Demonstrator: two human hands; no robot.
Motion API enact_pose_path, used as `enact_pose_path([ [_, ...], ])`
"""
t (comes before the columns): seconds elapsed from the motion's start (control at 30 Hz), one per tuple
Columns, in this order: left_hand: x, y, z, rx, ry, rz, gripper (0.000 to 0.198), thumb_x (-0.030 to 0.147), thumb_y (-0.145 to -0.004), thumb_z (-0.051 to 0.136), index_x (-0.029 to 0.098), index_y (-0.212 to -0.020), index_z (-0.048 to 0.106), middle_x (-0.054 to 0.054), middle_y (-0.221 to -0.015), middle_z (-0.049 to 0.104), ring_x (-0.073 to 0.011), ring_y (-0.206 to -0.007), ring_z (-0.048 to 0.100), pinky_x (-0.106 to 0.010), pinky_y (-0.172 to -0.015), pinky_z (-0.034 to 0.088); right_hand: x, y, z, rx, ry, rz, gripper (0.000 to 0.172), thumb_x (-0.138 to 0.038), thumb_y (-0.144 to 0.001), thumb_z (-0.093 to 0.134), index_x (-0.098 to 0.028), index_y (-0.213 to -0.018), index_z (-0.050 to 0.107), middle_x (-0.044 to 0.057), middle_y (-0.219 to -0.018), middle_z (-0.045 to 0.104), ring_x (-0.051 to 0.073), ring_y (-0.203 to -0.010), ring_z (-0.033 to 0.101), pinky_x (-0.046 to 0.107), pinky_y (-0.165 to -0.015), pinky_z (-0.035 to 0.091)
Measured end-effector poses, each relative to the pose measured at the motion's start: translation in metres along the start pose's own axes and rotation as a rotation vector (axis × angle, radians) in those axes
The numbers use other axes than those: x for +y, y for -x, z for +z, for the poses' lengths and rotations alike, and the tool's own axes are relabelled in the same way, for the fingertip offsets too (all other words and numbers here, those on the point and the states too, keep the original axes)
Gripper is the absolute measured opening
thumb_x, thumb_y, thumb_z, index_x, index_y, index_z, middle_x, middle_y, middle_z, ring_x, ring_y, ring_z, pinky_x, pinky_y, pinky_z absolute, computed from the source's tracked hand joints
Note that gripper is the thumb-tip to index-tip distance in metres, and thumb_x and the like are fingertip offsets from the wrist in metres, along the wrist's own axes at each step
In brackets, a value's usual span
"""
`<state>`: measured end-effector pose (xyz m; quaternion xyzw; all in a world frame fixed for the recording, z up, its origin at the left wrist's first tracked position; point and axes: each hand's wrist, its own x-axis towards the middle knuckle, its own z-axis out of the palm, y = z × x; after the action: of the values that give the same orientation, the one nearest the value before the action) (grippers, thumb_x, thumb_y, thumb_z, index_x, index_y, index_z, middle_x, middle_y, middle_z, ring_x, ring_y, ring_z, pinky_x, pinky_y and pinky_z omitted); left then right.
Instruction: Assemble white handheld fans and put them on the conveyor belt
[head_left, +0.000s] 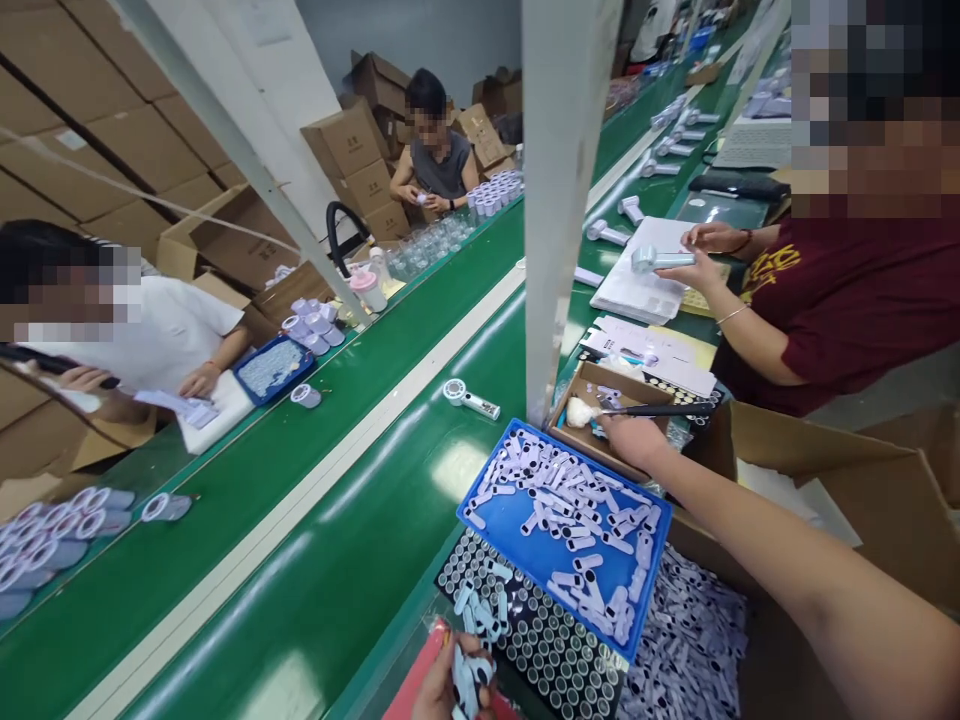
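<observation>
My left hand [447, 682] is closed around several light-blue plastic pieces [469, 680] at the bottom of the head view. More light-blue pieces [480, 612] lie just above it, on a black sheet of round parts [559, 655]. My right hand [634, 442] reaches into a shallow cardboard box [576, 385]. Its fingertips are by a white fluffy wad [581, 412] and a black-handled tool [667, 410]; its fingers are partly hidden, so its grip is unclear. Between my hands, a blue tray [517, 545] holds many small lilac pieces with dark ovals [555, 490].
A green conveyor [360, 470] carries a white handheld device [471, 400]. A white post [559, 200] rises behind the tray. Below right stands a carton filled with lilac pieces [682, 640]. One person in maroon [847, 300] works at right; two others sit across the belt.
</observation>
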<state>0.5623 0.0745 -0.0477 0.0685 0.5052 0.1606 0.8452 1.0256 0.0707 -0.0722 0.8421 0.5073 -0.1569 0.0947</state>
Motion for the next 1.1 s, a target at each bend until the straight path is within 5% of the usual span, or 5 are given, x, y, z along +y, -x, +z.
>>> enact_pose_path([
  [0.3, 0.005, 0.035, -0.022, 0.234, 0.150, 0.108, 0.026, 0.032, -0.084, 0.068, 0.015, -0.101, 0.059, -0.005, -0.073, 0.068, -0.0169, -0.060, 0.067, -0.020, -0.044, 0.049, 0.015, 0.009, 0.024, -0.050, 0.019, -0.022, 0.030, -0.021, -0.097, 0.039, -0.013, -0.116, 0.061, 0.029, -0.103, 0.062, 0.036, -0.088, 0.066, 0.051, -0.075, 0.047],
  [0.43, 0.005, 0.027, -0.030, 0.246, 0.153, 0.122, 0.026, 0.031, -0.086, 0.064, 0.012, -0.103, 0.058, -0.004, -0.073, 0.066, -0.0141, -0.057, 0.065, -0.018, -0.042, 0.046, 0.030, -0.001, 0.046, -0.068, 0.004, -0.040, 0.055, -0.039, -0.098, 0.012, -0.016, -0.101, 0.062, 0.030, -0.099, 0.061, 0.038, -0.086, 0.066, 0.061, -0.073, 0.045],
  [0.73, 0.012, 0.004, 0.002, 0.235, -0.175, 0.209, 0.030, 0.030, -0.073, 0.073, 0.016, -0.097, 0.064, -0.003, -0.088, 0.064, -0.0116, -0.066, 0.060, -0.022, -0.055, 0.046, 0.046, 0.009, 0.048, 0.129, -0.279, 0.061, 0.069, -0.066, -0.084, 0.007, -0.028, -0.125, 0.047, 0.026, -0.094, 0.058, 0.046, -0.088, 0.059, 0.070, -0.077, 0.040],
  [0.97, 0.012, -0.002, 0.007, 0.184, -0.426, 0.349, 0.036, 0.036, -0.068, 0.076, 0.015, -0.096, 0.070, -0.004, -0.084, 0.065, -0.0106, -0.064, 0.054, -0.021, -0.056, 0.038, -0.039, 0.092, 0.000, 0.134, -0.352, -0.003, 0.034, -0.045, -0.095, 0.029, -0.021, -0.108, 0.050, 0.017, -0.091, 0.064, 0.034, -0.082, 0.063, 0.043, -0.070, 0.046],
  [1.1, 0.013, 0.003, 0.011, 0.176, -0.414, 0.310, 0.042, 0.040, -0.065, 0.078, 0.017, -0.099, 0.070, -0.004, -0.088, 0.066, -0.0122, -0.069, 0.056, -0.024, -0.063, 0.042, -0.125, 0.129, 0.014, -0.127, -0.471, -0.264, 0.025, -0.040, -0.097, 0.033, -0.027, -0.105, 0.053, 0.007, -0.087, 0.066, 0.027, -0.074, 0.063, 0.039, -0.064, 0.048],
])
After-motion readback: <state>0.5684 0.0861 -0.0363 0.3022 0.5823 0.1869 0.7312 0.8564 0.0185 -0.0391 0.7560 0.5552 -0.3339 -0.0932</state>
